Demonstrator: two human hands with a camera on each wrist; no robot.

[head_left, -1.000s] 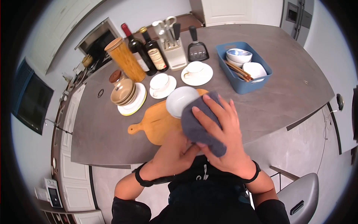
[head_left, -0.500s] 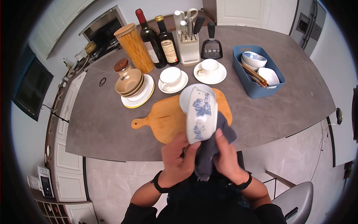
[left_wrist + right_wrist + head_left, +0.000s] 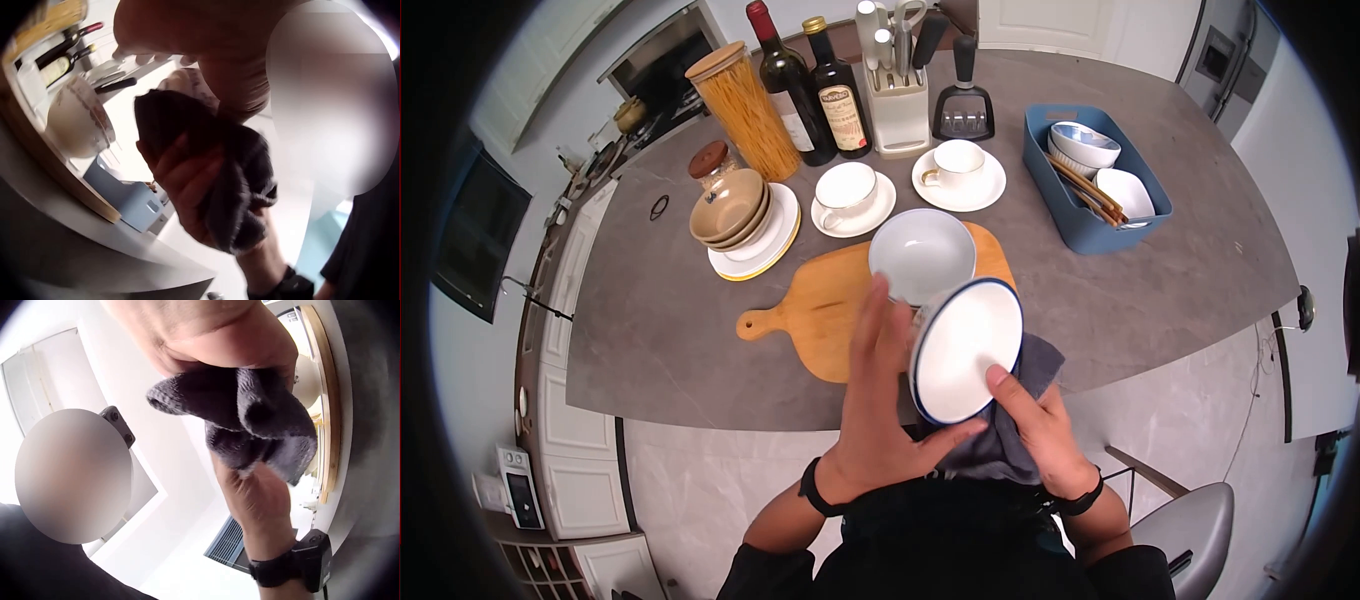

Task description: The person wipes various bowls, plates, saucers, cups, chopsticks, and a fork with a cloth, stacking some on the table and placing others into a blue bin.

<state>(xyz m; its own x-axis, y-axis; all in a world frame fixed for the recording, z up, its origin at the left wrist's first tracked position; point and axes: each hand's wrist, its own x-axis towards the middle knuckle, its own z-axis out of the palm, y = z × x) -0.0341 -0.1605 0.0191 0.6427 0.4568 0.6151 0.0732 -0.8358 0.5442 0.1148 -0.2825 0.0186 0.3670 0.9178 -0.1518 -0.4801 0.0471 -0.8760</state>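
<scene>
A white bowl with a blue rim (image 3: pixel 968 352) is tilted over the near end of the cutting board (image 3: pixel 825 312), its inside turned up toward the head camera. My right hand (image 3: pixel 1045 435) grips it, thumb inside the rim and a dark grey cloth (image 3: pixel 998 448) bunched under and behind it. To its left, my left hand (image 3: pixel 878 405) has its fingers stretched up, blurred, and its thumb reaching along the lower rim. A second bowl, pale inside (image 3: pixel 922 258), sits on the board. The folds of the cloth (image 3: pixel 269 434) hang between both hands in the right wrist view.
Two white cups (image 3: pixel 847 190) on saucers stand behind the board. Brown bowls (image 3: pixel 728 208) on white plates are at left. A blue basket (image 3: pixel 1090 235) with bowls and chopsticks is at right. Bottles (image 3: pixel 837 100), a pasta jar (image 3: pixel 745 115) and a knife block (image 3: pixel 898 115) line the back.
The cloth first covered the bowl under my right hand. The bowl then showed its blue-patterned outside, gripped by my left hand; now its inside faces up, and the left fingers have loosened and straightened.
</scene>
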